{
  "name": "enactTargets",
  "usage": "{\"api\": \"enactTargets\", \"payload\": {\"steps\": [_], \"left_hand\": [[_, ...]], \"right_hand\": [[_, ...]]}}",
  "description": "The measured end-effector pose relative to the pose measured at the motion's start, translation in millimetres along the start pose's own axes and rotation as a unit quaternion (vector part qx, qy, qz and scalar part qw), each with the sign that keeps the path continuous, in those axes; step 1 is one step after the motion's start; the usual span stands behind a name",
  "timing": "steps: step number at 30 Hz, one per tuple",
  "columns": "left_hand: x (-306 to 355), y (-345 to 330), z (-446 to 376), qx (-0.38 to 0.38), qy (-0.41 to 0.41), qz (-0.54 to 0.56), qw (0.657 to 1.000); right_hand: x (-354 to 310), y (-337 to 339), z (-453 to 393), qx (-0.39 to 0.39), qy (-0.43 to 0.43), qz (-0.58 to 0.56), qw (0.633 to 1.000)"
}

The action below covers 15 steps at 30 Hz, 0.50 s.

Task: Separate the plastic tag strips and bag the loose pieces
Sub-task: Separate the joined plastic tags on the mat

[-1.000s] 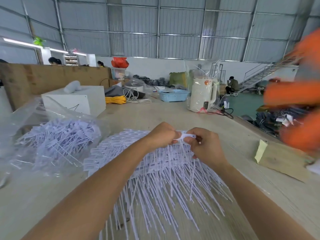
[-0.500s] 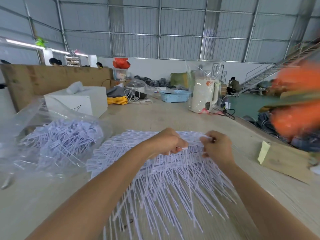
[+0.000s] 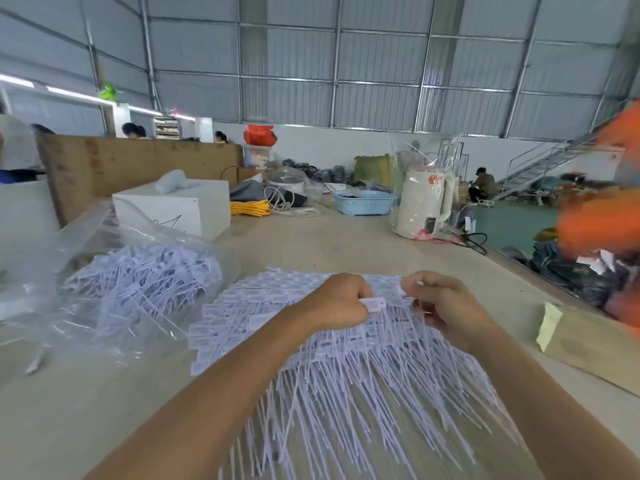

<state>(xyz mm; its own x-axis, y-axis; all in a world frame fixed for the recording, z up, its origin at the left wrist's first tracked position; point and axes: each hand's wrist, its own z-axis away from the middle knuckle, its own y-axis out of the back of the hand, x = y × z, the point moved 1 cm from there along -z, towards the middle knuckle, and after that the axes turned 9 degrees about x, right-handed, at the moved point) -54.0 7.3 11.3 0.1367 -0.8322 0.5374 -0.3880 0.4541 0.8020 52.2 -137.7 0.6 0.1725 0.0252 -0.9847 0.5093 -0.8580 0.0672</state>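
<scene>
Two bare hands work at centre frame above a wide heap of white tag strips (image 3: 346, 368) fanned across the wooden table (image 3: 104, 410). The left hand (image 3: 341, 301) is closed around one tag head poking out to its right; the right hand (image 3: 446, 306) pinches another piece just beside it. At left, a clear plastic bag (image 3: 104, 237) holds loose pieces (image 3: 138, 282).

No readable text anywhere. Tag heads (image 3: 242, 306) carry faint printing, too blurred to read. White box (image 3: 180, 209) has a thin black line drawing, no letters. Kettle (image 3: 420, 206) has a red sticker, illegible.
</scene>
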Motion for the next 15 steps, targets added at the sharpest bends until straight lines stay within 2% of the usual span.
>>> {"api": "enactTargets", "payload": {"steps": [3, 8, 12, 15], "left_hand": [[-4, 2, 0, 0.038, -0.017, -0.022, 0.999], [-10, 6, 1, 0.085, -0.056, -0.061, 0.993], [-22, 8, 2, 0.11, -0.048, -0.046, 0.992], [-33, 5, 2, 0.106, 0.01, -0.019, 0.994]], "right_hand": [[-1, -21, 4, -0.065, 0.002, 0.042, 0.997], [5, -45, -2, -0.088, 0.02, 0.01, 0.996], [9, -48, -8, -0.094, 0.057, 0.002, 0.994], [12, -48, -11, -0.07, 0.072, -0.03, 0.995]]}}
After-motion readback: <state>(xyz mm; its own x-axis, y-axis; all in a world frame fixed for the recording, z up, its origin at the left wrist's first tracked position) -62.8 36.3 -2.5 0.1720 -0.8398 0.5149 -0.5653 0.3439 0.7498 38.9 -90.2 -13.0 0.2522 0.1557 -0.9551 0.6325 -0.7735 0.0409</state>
